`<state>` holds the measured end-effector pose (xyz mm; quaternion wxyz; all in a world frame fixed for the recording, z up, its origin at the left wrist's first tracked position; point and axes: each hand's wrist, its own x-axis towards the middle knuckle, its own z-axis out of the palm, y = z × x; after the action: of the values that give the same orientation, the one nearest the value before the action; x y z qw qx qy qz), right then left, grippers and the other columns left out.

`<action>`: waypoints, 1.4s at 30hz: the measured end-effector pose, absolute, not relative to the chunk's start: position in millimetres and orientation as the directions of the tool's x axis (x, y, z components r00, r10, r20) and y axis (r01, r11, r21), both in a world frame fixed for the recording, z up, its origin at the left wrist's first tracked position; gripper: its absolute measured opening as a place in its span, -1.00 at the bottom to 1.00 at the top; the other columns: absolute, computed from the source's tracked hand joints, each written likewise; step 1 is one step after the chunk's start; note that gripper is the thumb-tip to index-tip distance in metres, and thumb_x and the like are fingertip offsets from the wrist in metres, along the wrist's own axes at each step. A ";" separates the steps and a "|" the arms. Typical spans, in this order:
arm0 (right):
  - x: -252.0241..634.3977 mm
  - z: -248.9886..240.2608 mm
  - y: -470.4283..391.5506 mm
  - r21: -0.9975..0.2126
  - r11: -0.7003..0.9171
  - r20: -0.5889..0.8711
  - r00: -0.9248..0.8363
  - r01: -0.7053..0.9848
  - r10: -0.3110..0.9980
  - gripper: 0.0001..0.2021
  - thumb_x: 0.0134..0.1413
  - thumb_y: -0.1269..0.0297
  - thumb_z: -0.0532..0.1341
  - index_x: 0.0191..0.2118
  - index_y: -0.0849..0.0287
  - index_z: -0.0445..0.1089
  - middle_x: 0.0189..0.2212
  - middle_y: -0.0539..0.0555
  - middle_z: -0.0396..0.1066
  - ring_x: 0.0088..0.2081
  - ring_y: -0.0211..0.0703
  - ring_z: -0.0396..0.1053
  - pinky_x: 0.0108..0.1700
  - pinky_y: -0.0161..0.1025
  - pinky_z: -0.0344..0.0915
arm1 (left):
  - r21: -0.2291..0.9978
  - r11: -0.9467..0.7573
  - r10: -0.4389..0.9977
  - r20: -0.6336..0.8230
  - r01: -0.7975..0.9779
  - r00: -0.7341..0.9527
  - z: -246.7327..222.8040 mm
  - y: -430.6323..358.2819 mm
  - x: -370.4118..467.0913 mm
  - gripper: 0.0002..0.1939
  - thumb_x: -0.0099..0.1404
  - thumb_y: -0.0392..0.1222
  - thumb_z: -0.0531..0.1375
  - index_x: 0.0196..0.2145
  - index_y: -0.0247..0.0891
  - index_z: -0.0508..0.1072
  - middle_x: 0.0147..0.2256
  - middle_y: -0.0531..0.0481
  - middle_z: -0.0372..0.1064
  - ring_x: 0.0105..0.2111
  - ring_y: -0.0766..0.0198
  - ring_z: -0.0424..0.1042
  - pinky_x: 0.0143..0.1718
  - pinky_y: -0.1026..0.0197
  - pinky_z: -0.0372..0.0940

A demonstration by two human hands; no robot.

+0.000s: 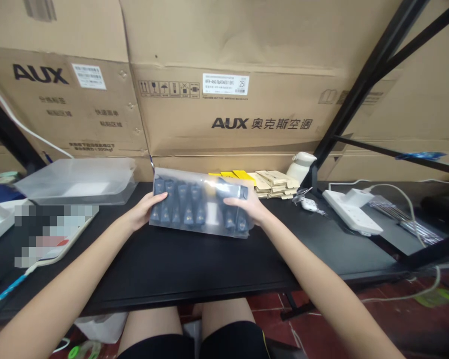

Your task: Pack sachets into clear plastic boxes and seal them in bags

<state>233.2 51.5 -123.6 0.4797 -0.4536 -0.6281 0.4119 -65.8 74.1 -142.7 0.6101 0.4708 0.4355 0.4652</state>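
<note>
Above the black desk (194, 274) I hold up a frosted, see-through plastic bag (205, 227). Inside it show several dark blue, slim packets side by side, with a gap and a pale patch right of the middle. My left hand (144, 209) grips the bag's left end, thumb on the front face. At the right end my right hand (250, 207) pinches it the same way, thumb in front and fingers hidden behind. Just behind the bag are yellow packets (245, 176) and a stack of beige cartons (275, 184).
Frosted plastic sheets (78, 179) and a pixelated tablet-like device (60, 237) with a cable lie on the left. A white bottle (301, 167), a small white item (310, 205) and a power strip (353, 214) are on the right. Black frame bars (359, 80) and cardboard (224, 45) stand behind.
</note>
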 end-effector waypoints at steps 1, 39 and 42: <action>237.8 -121.3 52.8 -0.961 0.221 0.191 -0.176 0.167 0.966 -0.47 -0.25 0.14 0.41 -0.07 0.16 0.38 -0.09 0.10 0.45 -0.01 0.01 0.40 0.09 0.00 0.31 | 0.976 0.132 0.981 -0.104 -0.173 0.167 -141.9 75.2 -67.6 -0.70 0.05 -0.08 0.36 -0.26 -0.28 0.54 -0.37 -0.09 0.59 -0.46 0.15 0.57 -0.48 0.27 0.45; 130.8 -89.5 43.0 0.488 0.823 -0.245 -0.860 0.290 0.448 -0.01 -0.20 0.17 0.43 0.33 0.12 -0.08 0.10 0.36 0.19 -0.11 0.16 0.37 -0.19 -0.10 0.31 | 0.698 -0.129 0.990 0.053 -0.705 -0.129 -118.2 88.0 -98.7 -0.89 0.22 -0.27 0.21 -0.29 -0.33 0.49 -0.45 0.06 0.57 -0.47 0.27 0.54 -0.28 0.26 0.47; 132.3 -91.8 42.6 0.480 0.839 -0.272 -0.866 0.256 0.419 -0.06 -0.10 0.27 0.37 0.35 0.13 -0.14 0.06 0.35 0.23 -0.18 0.10 0.40 -0.28 -0.14 0.33 | 0.702 -0.117 0.991 0.039 -0.702 -0.126 -120.2 89.4 -99.1 -0.88 0.22 -0.26 0.20 -0.29 -0.34 0.49 -0.45 0.04 0.57 -0.47 0.27 0.55 -0.24 0.24 0.48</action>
<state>132.3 42.6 -91.8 -0.1862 -0.1794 -0.9407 -0.2196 -99.1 89.4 -120.2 0.6057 0.2645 0.2732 0.6989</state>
